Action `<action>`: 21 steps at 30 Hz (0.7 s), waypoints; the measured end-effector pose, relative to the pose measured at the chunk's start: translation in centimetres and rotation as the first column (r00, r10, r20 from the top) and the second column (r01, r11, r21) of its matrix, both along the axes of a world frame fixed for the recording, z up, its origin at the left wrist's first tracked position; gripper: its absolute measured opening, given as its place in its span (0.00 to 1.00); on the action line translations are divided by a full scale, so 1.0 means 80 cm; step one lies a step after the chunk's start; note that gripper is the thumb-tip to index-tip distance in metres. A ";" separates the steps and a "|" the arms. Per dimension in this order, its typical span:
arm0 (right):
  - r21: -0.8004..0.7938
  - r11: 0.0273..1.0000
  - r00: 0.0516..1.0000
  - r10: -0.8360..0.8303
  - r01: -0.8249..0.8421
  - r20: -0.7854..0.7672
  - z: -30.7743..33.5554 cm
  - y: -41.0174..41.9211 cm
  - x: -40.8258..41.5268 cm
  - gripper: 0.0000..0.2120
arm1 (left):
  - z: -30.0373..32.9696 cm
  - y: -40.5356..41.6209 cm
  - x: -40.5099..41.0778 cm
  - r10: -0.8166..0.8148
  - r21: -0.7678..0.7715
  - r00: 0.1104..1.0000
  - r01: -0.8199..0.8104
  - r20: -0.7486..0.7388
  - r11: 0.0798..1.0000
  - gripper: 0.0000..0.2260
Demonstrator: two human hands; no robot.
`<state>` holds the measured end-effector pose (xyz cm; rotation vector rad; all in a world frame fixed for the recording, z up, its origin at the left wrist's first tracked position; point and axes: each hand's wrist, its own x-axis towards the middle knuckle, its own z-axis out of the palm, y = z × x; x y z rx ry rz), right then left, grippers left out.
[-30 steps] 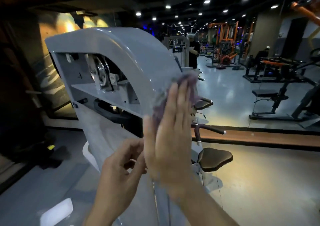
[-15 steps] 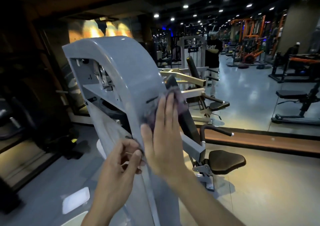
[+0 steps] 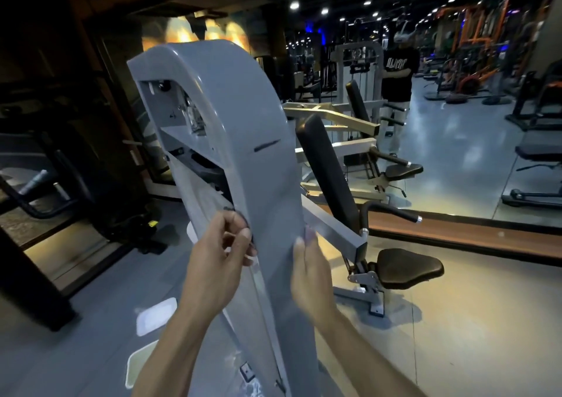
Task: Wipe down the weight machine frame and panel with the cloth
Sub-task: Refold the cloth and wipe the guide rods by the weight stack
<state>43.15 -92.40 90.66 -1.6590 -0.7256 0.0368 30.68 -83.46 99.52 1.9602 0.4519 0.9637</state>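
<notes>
Left hand: fingers curled, thumb and forefinger pinching something small and dark at the left edge of the grey panel; cannot tell from this view what it is. Right hand: seen edge-on against the right edge of the same panel, fingers fairly straight and pointing toward 12 o'clock, tips blurred; cannot tell whether it holds anything. A faint purplish smear at the fingertips may be the cloth; too blurred to confirm. Panel stands upright between the two hands, curving over at 12 o'clock into a rounded cap; open cavity with a pulley at 10 o'clock. At 3 o'clock of the hands: black backrest, tilted, and black seat on the machine frame. Farther off at 1 o'clock a person in a dark shirt stands on the glossy floor.
</notes>
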 end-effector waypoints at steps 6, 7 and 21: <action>0.183 0.981 0.996 0.045 -0.059 0.076 0.137 0.009 0.026 0.20 | -0.009 0.003 0.002 0.011 -0.037 0.999 -0.013 -0.038 0.999 0.07; 0.157 0.986 0.996 0.051 -0.062 0.075 0.118 0.007 0.026 0.20 | -0.012 0.005 0.003 0.015 -0.040 0.999 -0.017 -0.048 0.999 0.07; -0.098 0.994 0.776 -0.098 0.047 -0.623 -0.172 -0.110 0.009 0.15 | -0.104 -0.007 -0.030 -0.035 -0.082 0.971 0.016 -0.237 0.997 0.08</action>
